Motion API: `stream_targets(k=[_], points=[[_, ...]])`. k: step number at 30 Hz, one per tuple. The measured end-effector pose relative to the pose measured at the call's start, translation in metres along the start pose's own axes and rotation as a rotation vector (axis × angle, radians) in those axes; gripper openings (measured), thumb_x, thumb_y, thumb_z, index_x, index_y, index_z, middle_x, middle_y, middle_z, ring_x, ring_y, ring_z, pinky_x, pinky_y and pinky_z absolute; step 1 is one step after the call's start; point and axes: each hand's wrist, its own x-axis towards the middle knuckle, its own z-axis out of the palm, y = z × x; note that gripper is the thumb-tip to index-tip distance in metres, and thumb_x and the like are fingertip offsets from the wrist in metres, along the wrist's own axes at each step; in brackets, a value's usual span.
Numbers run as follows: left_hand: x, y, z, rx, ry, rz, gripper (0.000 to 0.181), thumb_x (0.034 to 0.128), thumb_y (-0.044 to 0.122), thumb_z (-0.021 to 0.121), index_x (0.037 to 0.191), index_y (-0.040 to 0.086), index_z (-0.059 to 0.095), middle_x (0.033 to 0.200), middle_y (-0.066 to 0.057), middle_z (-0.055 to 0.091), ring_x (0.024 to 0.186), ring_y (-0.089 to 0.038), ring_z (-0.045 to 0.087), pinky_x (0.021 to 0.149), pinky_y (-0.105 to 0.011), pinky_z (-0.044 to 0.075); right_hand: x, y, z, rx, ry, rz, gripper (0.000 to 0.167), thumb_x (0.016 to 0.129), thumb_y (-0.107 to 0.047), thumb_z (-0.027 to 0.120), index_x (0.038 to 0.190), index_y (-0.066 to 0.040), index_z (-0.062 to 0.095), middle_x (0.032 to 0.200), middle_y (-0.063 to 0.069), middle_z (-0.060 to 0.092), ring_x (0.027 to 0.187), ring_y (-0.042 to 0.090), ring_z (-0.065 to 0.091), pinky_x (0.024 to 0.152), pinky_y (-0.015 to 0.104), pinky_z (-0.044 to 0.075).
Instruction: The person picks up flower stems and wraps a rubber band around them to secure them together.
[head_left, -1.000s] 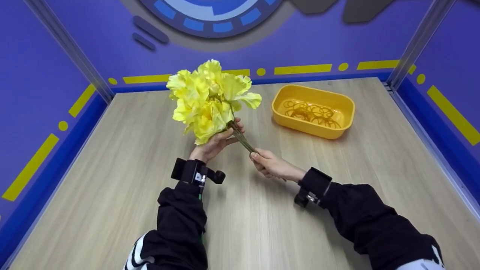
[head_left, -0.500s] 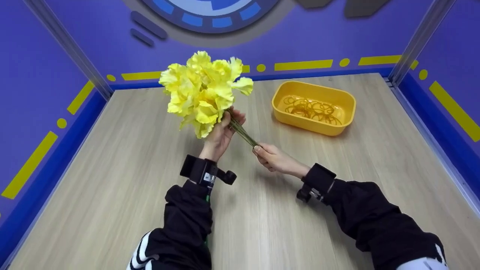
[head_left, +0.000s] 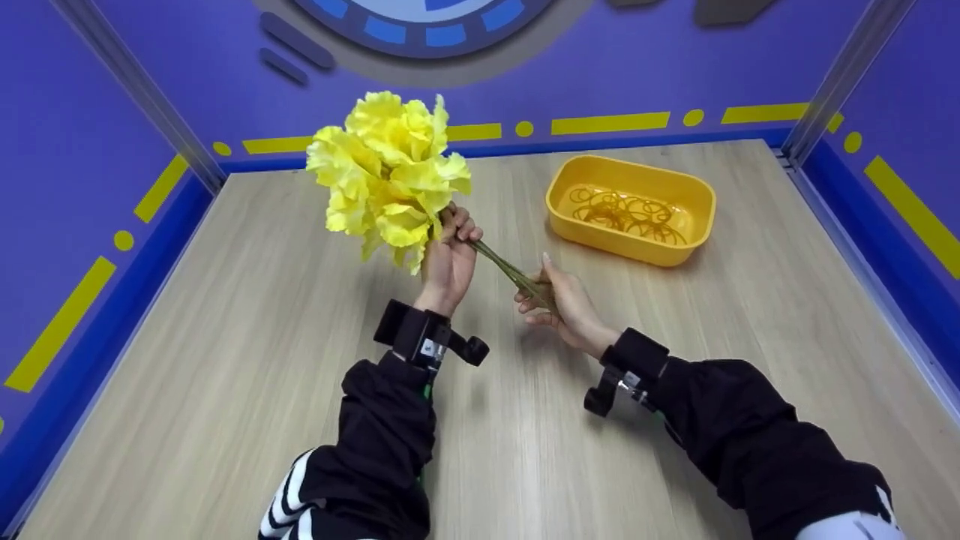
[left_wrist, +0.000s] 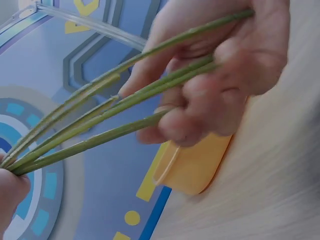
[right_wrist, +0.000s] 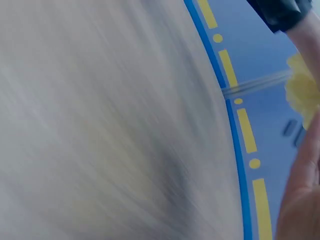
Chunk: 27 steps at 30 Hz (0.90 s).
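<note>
Your right hand (head_left: pixel 568 302) has just loosened, fingers spread about the stems (head_left: pixel 511 271), so your left hand (head_left: pixel 453 259), its fingers pinching them below the flowers (head_left: pixel 386 176), likely bears the weight.

Purple-blue walls (head_left: pixel 637 67) with yellow dashes (head_left: pixel 611 124) and grey corner posts (head_left: pixel 853 67) border a pale wood-grain tabletop (head_left: pixel 225 337).

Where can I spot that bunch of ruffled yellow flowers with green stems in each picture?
Head: the yellow flowers sit upper left of centre.
Left wrist: blossoms not in it; only green stems, running from the left edge to the upper right.
Right wrist: blurred blossoms at the right edge, above the middle.
Shared landmark: the blue wall with yellow painted-looking dashes and dots.
</note>
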Motion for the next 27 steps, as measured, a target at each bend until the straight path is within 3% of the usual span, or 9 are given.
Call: stream_targets(k=[3, 6, 8, 11, 14, 19, 23, 25, 27], points=[[-0.003, -0.003, -0.002, 0.000, -0.022, -0.003, 0.026, 0.1130, 0.010, 0.020, 0.101, 0.007, 0.042, 0.082, 0.001, 0.029, 0.067, -0.009, 0.031, 0.067, -0.021, 0.027, 0.002, 0.001, 0.003, 0.037, 0.076, -0.024, 0.056, 0.115, -0.042, 0.029, 0.104, 0.000, 0.064, 0.080, 0.004, 0.072, 0.066, 0.012, 0.069, 0.054, 0.022, 0.061], [-0.005, -0.003, -0.004, -0.009, -0.034, -0.007, 0.019, 0.1120, 0.013, 0.028, 0.101, 0.008, 0.043, 0.083, 0.001, 0.029, 0.068, -0.009, 0.030, 0.067, -0.021, 0.027, 0.003, 0.001, 0.005, 0.028, 0.094, -0.029, 0.057, 0.114, -0.042, 0.029, 0.107, 0.003, 0.063, 0.081, 0.005, 0.073, 0.067, 0.014, 0.070, 0.054, 0.023, 0.061], [-0.006, -0.004, -0.005, -0.004, -0.049, -0.010, 0.013, 0.1078, 0.018, 0.039, 0.101, 0.008, 0.042, 0.083, 0.001, 0.029, 0.069, -0.009, 0.030, 0.068, -0.021, 0.027, 0.004, 0.000, 0.006, 0.011, 0.077, -0.033, 0.055, 0.114, -0.041, 0.031, 0.109, 0.004, 0.062, 0.082, 0.005, 0.074, 0.068, 0.014, 0.070, 0.054, 0.024, 0.061], [-0.007, -0.005, -0.004, 0.013, -0.076, -0.005, 0.022, 0.0954, 0.028, 0.052, 0.100, 0.008, 0.042, 0.084, 0.000, 0.031, 0.069, -0.009, 0.031, 0.069, -0.022, 0.027, 0.006, 0.000, 0.008, -0.002, 0.058, -0.047, 0.052, 0.114, -0.041, 0.034, 0.106, 0.001, 0.065, 0.082, 0.005, 0.074, 0.070, 0.015, 0.071, 0.057, 0.026, 0.063], [-0.007, -0.005, -0.004, 0.049, -0.105, 0.007, 0.028, 0.0908, 0.031, 0.056, 0.099, 0.008, 0.041, 0.084, 0.000, 0.032, 0.070, -0.009, 0.032, 0.070, -0.022, 0.027, 0.007, 0.000, 0.010, -0.039, 0.034, -0.083, 0.050, 0.113, -0.040, 0.037, 0.104, -0.002, 0.067, 0.081, 0.004, 0.074, 0.070, 0.014, 0.070, 0.058, 0.027, 0.063], [-0.008, -0.006, -0.005, 0.050, -0.090, 0.007, 0.025, 0.0891, 0.032, 0.057, 0.096, 0.011, 0.046, 0.083, 0.001, 0.032, 0.070, -0.009, 0.032, 0.069, -0.021, 0.027, 0.006, 0.002, 0.006, -0.254, -0.082, -0.196, 0.033, 0.110, -0.023, 0.052, 0.111, 0.004, 0.070, 0.074, -0.003, 0.068, 0.055, 0.006, 0.056, 0.047, 0.017, 0.049], [-0.009, -0.004, -0.009, 0.070, -0.064, -0.035, 0.018, 0.0940, 0.030, 0.052, 0.093, 0.013, 0.045, 0.083, 0.002, 0.031, 0.070, -0.009, 0.032, 0.069, -0.021, 0.028, 0.007, 0.003, 0.003, -0.380, -0.097, -0.296, 0.020, 0.104, -0.013, 0.063, 0.101, 0.003, 0.075, 0.063, -0.008, 0.054, 0.050, 0.002, 0.038, 0.044, 0.015, 0.028], [-0.008, -0.001, -0.013, 0.126, -0.070, -0.074, 0.015, 0.1028, 0.026, 0.044, 0.094, 0.013, 0.045, 0.083, 0.001, 0.036, 0.072, -0.009, 0.037, 0.073, -0.021, 0.035, 0.009, 0.003, 0.000, -0.415, -0.085, -0.333, 0.021, 0.103, -0.012, 0.065, 0.096, 0.004, 0.076, 0.060, -0.009, 0.048, 0.051, 0.002, 0.034, 0.046, 0.016, 0.023], [-0.007, 0.003, -0.019, 0.242, -0.104, -0.095, 0.018, 0.1074, 0.022, 0.040, 0.095, 0.013, 0.049, 0.085, 0.001, 0.047, 0.076, -0.008, 0.049, 0.080, -0.021, 0.045, 0.011, 0.002, -0.004, -0.445, -0.077, -0.358, 0.022, 0.103, -0.012, 0.066, 0.097, 0.007, 0.077, 0.058, -0.009, 0.045, 0.052, 0.002, 0.034, 0.047, 0.017, 0.022]])
